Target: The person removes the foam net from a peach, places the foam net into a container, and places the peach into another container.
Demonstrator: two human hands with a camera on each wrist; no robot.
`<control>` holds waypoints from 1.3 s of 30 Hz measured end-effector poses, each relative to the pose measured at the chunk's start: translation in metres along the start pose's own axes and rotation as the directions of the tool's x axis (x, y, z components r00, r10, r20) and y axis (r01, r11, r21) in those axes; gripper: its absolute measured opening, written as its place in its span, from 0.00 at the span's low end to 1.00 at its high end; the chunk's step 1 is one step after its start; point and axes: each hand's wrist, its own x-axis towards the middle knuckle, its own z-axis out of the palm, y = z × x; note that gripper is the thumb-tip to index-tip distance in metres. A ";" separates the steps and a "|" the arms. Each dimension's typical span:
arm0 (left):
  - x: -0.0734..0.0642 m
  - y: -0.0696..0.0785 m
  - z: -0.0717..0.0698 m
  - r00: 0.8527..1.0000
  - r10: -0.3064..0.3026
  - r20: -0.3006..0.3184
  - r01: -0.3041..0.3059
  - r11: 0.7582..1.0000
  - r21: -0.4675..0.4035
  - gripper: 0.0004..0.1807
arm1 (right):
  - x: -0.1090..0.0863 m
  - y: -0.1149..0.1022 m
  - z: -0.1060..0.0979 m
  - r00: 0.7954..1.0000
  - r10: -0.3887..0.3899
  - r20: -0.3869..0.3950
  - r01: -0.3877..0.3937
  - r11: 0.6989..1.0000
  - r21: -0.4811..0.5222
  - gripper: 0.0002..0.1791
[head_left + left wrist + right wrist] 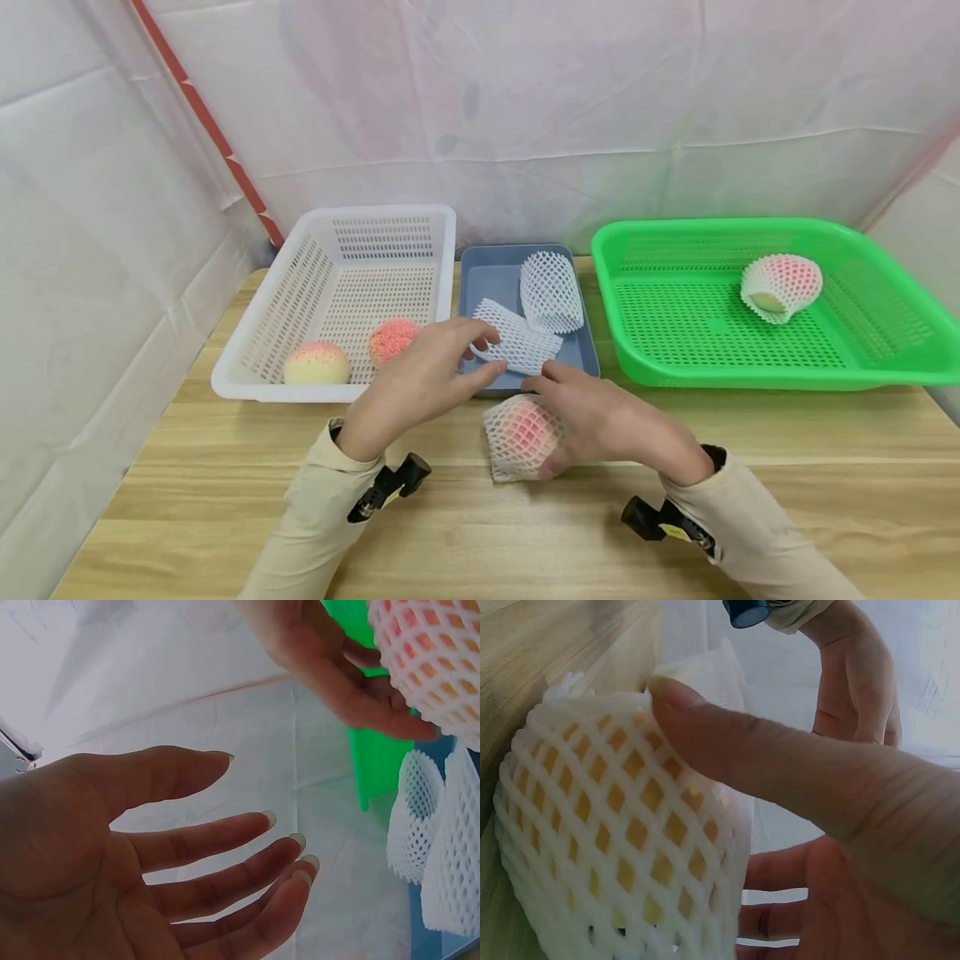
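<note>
My right hand (600, 414) grips a pink-and-yellow peach (528, 429) in a white foam net (592, 825) over the wooden table, in front of the blue tray. Its thumb (727, 742) lies along the net, with the other fingers on the far side. My left hand (427, 371) holds nothing; its fingers are apart and slightly bent in the left wrist view. In the head view it reaches over the near left part of the tray, fingertips close to a flat foam net (517, 337). Another foam net (551, 292) lies behind that one.
At the left stands a white basket (258, 333) with a pale peach (317, 363) and a redder peach (392, 340). The blue tray (487, 271) sits in the middle. A green basket (675, 333) at the right contains a netted peach (783, 285). White cloth (525, 108) hangs behind.
</note>
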 end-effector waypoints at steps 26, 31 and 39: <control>0.001 -0.001 -0.002 1.000 -0.008 -0.020 0.007 0.999 -0.034 0.13 | 0.006 0.000 0.018 0.977 -0.175 -0.124 0.161 0.981 -0.111 0.50; 0.002 -0.002 -0.002 1.000 -0.016 -0.017 0.016 0.999 -0.043 0.13 | 0.005 -0.001 0.010 0.983 -0.120 -0.140 0.109 0.991 -0.081 0.50; 0.001 -0.002 -0.011 0.995 -0.073 -0.075 0.062 0.989 -0.133 0.16 | -0.010 0.005 -0.026 0.956 -0.100 -0.274 0.137 0.983 0.122 0.49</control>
